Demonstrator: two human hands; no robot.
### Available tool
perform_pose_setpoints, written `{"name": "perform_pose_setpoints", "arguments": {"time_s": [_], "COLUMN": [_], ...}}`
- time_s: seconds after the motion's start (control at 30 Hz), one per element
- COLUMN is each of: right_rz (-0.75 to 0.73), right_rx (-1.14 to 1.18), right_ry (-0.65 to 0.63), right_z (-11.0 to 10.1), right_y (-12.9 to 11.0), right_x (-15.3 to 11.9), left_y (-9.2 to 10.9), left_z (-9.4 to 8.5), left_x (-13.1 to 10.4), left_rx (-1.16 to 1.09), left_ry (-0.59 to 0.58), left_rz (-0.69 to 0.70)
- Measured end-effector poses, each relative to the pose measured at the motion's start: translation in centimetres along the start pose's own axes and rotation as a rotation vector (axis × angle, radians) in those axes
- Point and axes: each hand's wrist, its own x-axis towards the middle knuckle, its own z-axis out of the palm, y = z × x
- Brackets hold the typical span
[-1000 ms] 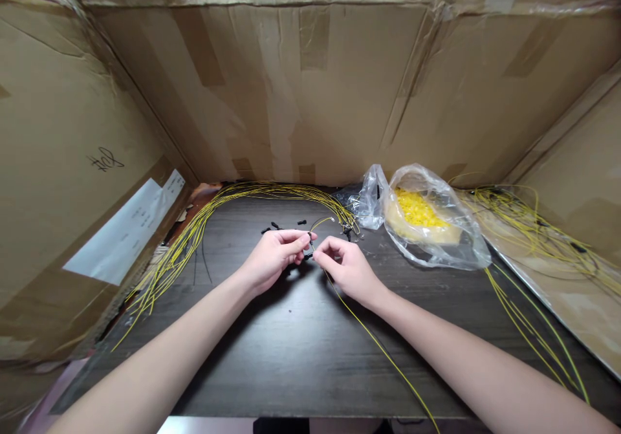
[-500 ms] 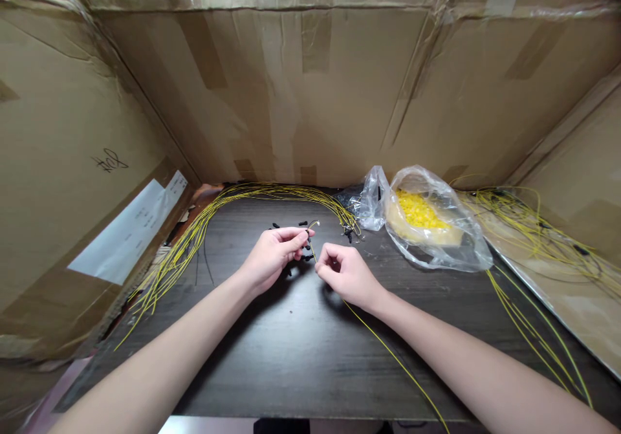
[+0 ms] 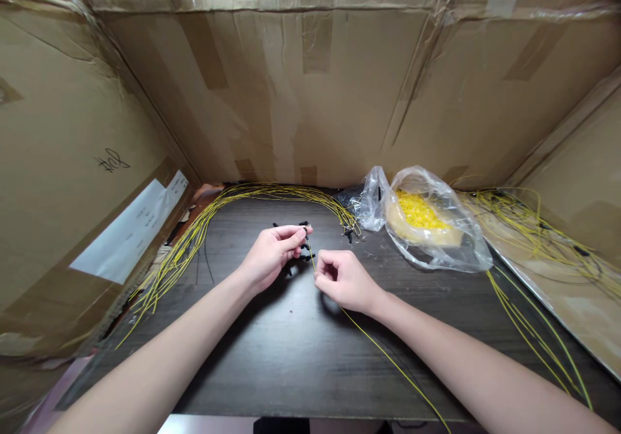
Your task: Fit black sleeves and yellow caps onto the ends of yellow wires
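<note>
My left hand (image 3: 272,254) is closed, pinching a small black connector (image 3: 306,234) between thumb and forefinger. A thin yellow wire (image 3: 388,353) runs from the connector down to my right hand. With fingers curled and thumb pressed in, my right hand (image 3: 347,281) grips this wire just below the connector. The wire's loose length passes under that hand to the table's front edge. Several more black connectors (image 3: 306,257) lie on the table behind and beside my left fingers, which partly cover them.
A bundle of yellow wires (image 3: 194,233) arcs along the back and left of the dark table (image 3: 272,369). At the back right sits a clear bag of yellow pieces (image 3: 422,211), beside a smaller plastic bag (image 3: 373,201). Tangled wires (image 3: 538,227) lie on cardboard further right.
My right hand has moved slightly down, away from my left. The wire end that stuck out above my left fingertips has drawn back to the connector.
</note>
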Motion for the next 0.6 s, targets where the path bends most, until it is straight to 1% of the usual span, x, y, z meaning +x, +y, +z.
{"name": "perform_pose_setpoints", "arguments": {"time_s": [0.2,0.6], "right_rz": [-0.021,-0.052], "right_rx": [-0.008,-0.023], "right_ry": [-0.039,-0.075], "right_z": [-0.03,0.02], "right_y": [0.02,-0.16], "right_x": [-0.22,-0.31], "left_y": [-0.12,-0.04], "left_z": [-0.16,-0.22], "left_x": [0.07,0.05], "left_rx": [-0.012,-0.018], "left_ry": [-0.004,-0.004], "left_rz": [-0.005,0.000]}}
